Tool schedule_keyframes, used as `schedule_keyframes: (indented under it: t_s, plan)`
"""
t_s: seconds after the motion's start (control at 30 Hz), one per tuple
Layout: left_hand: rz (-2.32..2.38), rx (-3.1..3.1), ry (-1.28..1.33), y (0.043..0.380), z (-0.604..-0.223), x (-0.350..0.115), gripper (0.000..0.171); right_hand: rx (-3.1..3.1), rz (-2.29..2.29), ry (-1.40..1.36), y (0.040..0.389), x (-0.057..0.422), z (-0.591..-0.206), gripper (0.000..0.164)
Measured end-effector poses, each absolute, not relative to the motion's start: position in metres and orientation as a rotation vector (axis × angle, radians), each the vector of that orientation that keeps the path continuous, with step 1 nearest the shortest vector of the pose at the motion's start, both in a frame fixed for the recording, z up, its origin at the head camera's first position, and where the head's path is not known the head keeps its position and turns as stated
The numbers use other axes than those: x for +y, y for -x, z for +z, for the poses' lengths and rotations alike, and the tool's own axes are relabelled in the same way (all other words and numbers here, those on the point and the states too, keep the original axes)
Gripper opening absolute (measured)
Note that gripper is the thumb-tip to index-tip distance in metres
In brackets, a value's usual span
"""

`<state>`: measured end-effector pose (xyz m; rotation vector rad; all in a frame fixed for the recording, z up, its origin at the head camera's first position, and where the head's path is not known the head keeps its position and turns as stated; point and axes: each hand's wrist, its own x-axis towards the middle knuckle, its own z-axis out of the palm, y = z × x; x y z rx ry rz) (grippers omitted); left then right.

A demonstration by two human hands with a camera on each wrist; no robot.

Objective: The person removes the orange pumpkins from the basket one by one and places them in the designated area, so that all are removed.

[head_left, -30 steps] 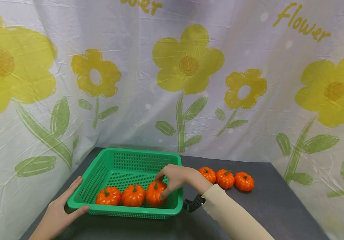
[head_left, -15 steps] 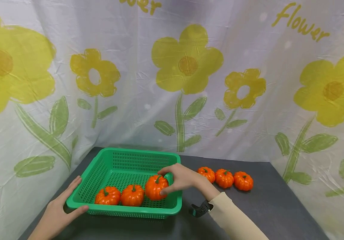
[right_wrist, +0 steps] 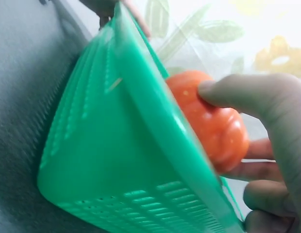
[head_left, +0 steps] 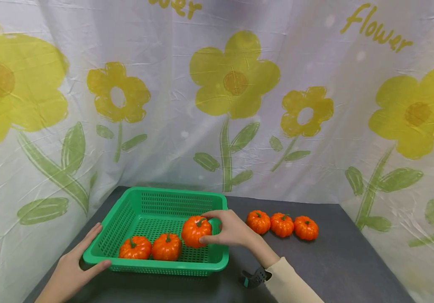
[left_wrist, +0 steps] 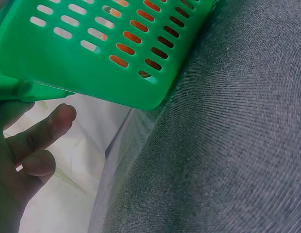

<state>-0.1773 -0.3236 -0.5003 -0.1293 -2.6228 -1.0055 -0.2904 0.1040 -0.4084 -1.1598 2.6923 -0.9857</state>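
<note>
My right hand [head_left: 232, 229] pinches a small orange pumpkin [head_left: 192, 232] between thumb and fingers, raised above the floor of a green plastic basket [head_left: 156, 264] near its right wall. In the right wrist view the pumpkin [right_wrist: 209, 121] shows just past the basket's rim, the thumb on its side. Two more pumpkins, one at the left [head_left: 135, 247] and one in the middle [head_left: 167, 247], sit inside along the front wall. My left hand [head_left: 71, 263] holds the basket's front left corner, thumb at the front rim and fingers along the left side.
Three similar pumpkins stand in a row on the dark grey table [head_left: 315, 269] right of the basket: a left one [head_left: 258, 222], a middle one [head_left: 281, 224] and a right one [head_left: 305, 228]. A white curtain [head_left: 179, 139] with painted flowers encloses the table's back and sides.
My right hand has lifted the pumpkin from the front right of the basket, up and slightly back. The left hand and the basket stay in place.
</note>
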Motion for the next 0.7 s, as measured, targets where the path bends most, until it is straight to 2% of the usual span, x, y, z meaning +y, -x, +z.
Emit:
schedule_keyframes:
  t_s: [0.43, 0.7]
  plan:
    - [-0.999, -2.61, 0.138, 0.179, -0.499, -0.323, 0.097, 2.961, -1.275, 0.788, 0.273, 0.11, -0.415, 0.066]
    - [-1.005, -2.636, 0.117, 0.178, -0.5, -0.323, 0.097, 3.063, -1.407, 0.672, 0.264, 0.128, -0.413, 0.063]
